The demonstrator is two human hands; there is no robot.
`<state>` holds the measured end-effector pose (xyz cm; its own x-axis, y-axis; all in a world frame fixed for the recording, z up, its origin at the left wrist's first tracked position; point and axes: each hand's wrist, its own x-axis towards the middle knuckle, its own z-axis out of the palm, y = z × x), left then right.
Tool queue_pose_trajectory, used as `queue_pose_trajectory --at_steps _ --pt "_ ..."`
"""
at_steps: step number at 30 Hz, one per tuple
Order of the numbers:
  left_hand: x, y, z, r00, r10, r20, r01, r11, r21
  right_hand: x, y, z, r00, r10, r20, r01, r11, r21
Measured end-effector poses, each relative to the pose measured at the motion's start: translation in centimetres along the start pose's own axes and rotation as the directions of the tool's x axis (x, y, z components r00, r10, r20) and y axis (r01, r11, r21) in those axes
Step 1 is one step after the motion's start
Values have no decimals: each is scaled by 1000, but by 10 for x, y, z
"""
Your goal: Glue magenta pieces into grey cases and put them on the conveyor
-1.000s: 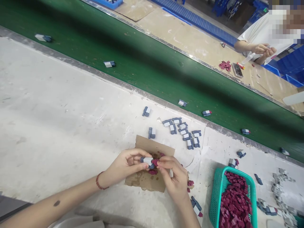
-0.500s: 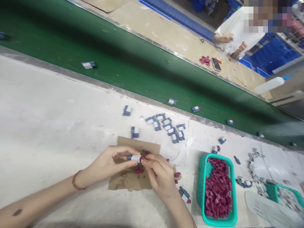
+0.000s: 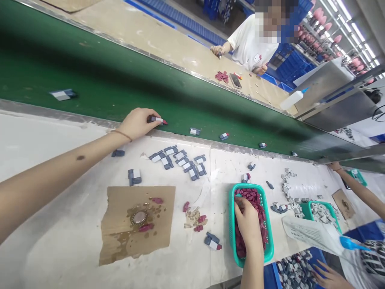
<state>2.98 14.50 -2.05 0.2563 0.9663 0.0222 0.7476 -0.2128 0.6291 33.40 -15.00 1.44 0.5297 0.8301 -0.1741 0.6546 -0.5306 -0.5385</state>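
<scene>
Holding pink-tipped piece [image 3: 159,120], left hand [image 3: 138,122], blurred bottle lettering [image 3: 309,232]

Phone [image 3: 235,80] lies on far table [image 3: 168,44], blue-tipped white bottle [image 3: 291,100] to its right, blue crates [image 3: 280,58] and ceiling lights [image 3: 343,9] far right.

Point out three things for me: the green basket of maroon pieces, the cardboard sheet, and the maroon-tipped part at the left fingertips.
Green basket [image 3: 231,226]: head view, left wall.
Cardboard sheet [image 3: 118,204]: head view, bare upper-left area.
Maroon-tipped part [image 3: 159,120]: head view, pale section.
</scene>
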Motion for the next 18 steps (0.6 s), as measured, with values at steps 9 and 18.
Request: queue_pose_trajectory --at_steps 9,18 --pt "28 70 64 920 376 113 -374 927 -40 7 9 10 1000 2 -28 4 981 192" --pt "17 101 79 927 313 208 -229 909 -349 0 10 -7 993 111 43 -116 820 560"
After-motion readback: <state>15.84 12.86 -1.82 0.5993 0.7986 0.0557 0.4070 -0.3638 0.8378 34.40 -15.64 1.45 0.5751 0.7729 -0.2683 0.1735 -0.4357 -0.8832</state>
